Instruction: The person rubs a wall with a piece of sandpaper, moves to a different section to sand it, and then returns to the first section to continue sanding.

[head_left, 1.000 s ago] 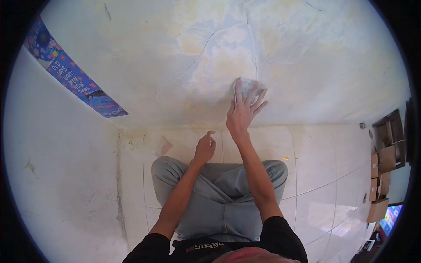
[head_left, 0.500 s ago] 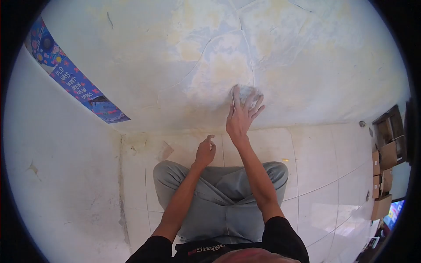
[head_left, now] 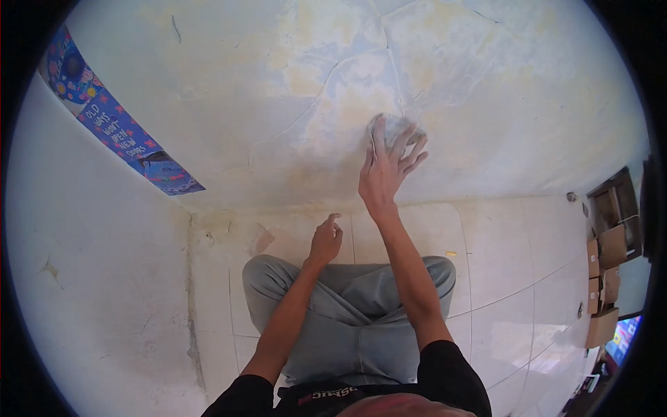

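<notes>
My right hand [head_left: 383,177] presses a pale grey, dusty sheet [head_left: 399,132] flat against the wall [head_left: 278,90]. Its fingers are spread over the sheet and cover much of it. Thin cracks and patchy white and yellowish areas mark the wall just above. Lower down, my left hand [head_left: 326,240] hovers in front of my crossed legs with its fingers loosely bent and apart, holding nothing. A small pinkish-brown scrap [head_left: 264,240] lies on the floor to the left of it.
A blue poster strip [head_left: 125,132] hangs on the wall at upper left, near the corner. Pale tiles [head_left: 500,271] cover the floor. Cardboard boxes [head_left: 603,326] and a lit screen [head_left: 623,337] stand far right. A yellow bit [head_left: 451,253] lies by my right knee.
My right hand has slid the grey sheet a little up and to the right on the wall. The left hand stays in place.
</notes>
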The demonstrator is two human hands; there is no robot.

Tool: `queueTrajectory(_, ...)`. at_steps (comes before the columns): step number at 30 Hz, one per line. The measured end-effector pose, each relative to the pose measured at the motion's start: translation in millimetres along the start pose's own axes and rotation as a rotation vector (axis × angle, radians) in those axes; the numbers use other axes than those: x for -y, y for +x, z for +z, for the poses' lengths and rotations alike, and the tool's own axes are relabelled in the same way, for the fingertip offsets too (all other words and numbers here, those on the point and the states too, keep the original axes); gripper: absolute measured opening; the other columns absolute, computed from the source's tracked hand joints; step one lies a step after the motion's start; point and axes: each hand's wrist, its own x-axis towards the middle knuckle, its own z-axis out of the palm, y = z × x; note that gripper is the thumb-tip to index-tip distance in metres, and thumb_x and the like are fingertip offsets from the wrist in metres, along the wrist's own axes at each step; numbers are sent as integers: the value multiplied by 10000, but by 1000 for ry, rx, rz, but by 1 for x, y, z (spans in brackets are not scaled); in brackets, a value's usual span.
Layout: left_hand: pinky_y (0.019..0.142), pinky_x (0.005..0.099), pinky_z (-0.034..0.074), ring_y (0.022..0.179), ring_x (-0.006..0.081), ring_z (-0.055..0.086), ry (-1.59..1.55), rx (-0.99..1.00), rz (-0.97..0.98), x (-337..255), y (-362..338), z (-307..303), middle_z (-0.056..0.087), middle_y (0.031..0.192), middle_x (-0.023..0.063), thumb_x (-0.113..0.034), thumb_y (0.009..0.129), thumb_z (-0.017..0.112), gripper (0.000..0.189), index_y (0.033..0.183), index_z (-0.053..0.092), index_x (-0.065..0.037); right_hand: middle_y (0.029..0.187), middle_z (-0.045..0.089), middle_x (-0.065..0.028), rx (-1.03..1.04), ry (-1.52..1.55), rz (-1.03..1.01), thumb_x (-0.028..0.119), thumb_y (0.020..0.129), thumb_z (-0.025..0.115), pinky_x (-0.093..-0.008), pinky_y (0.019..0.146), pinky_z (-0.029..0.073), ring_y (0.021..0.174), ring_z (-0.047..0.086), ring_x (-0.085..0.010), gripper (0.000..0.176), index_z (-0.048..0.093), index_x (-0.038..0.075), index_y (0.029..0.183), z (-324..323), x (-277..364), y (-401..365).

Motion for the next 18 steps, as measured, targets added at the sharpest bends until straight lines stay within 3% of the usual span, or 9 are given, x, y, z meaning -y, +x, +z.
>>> queueTrajectory(6, 712, 408, 503, 770, 306, 640, 8, 4, 9, 0, -1, 1, 660, 887, 172, -47, 891, 569, 362, 1251, 537, -46, 1604, 88, -259, 159, -75, 33, 202, 953, 571, -662, 1131, -24, 1445, -11, -534, 617, 352, 305, 1520, 13, -15, -42)
queueTrajectory(9, 749, 443, 508, 836, 356, 651, 3, 18, -48, -4, -3, -2, 663, 910, 182, -41, 870, 568, 370, 1239, 545, -38, 1602, 94, -264, 131, -56, 31, 218, 962, 557, -669, 1125, -36, 1447, -11, -532, 603, 351, 305, 1521, 18, -17, -42)
queueTrajectory(13, 737, 397, 512, 790, 310, 648, 10, 19, -22, 1, 2, 0, 658, 880, 161, -46, 892, 569, 361, 1251, 534, -42, 1600, 93, -269, 168, -79, 42, 230, 971, 539, -673, 1120, -51, 1445, -16, -535, 585, 352, 301, 1521, 11, -13, -35)
queueTrajectory(18, 743, 397, 513, 796, 306, 649, 9, 35, -29, 3, 2, 0, 654, 873, 164, -45, 896, 565, 354, 1248, 535, -42, 1596, 89, -279, 27, -26, 38, 219, 970, 532, -678, 1114, -59, 1436, -31, -550, 594, 341, 303, 1525, 7, -5, -10)
